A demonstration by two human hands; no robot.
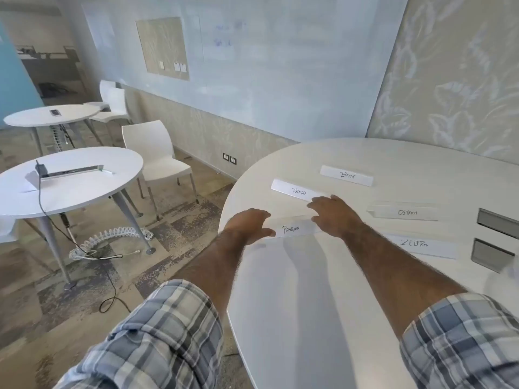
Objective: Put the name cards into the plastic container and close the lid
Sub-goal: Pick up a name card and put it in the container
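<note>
Plaid left sleeve (pixel 157 332) and right sleeve (pixel 463 341) are filling the bottom of the head view. Both bare forearms are reaching forward over the white round table (pixel 323 318).

Left hand (pixel 248 223) is sitting at the left end of the PENGUIN card (pixel 292 229). Its fingers are curling over the far edge and the thumb is coming in on the near edge, so it is pinching that end.

Right hand (pixel 335 217) is covering the same card's right end, fingers stretching out loose, nothing clamped. Its fingertips (pixel 311 204) are reaching the right end of the PANDA card (pixel 296 191); cannot tell if they are touching it.

So the PENGUIN card is lying on the table between the two hands, label facing the camera.

Other cards, all on the table:
- PANDA card is lying just beyond PENGUIN, angled.
- BEAR card (pixel 346 175) is sitting further back and to the right.
- OSTRICH card (pixel 404 212) is lying right of the right hand, apart from it.
- ZEBRA card (pixel 421 245) is lying beside the right forearm, left end hidden behind it.

Two grey recessed slots (pixel 497 223) are showing in the tabletop at the right edge. A blurred pale shape (pixel 505 279) is sitting just below them; cannot tell what it is.

Off to the left, two more white round tables (pixel 84 175) and white chairs (pixel 151 153) are standing on the patterned floor, with a black cable (pixel 109 287) trailing down.
</note>
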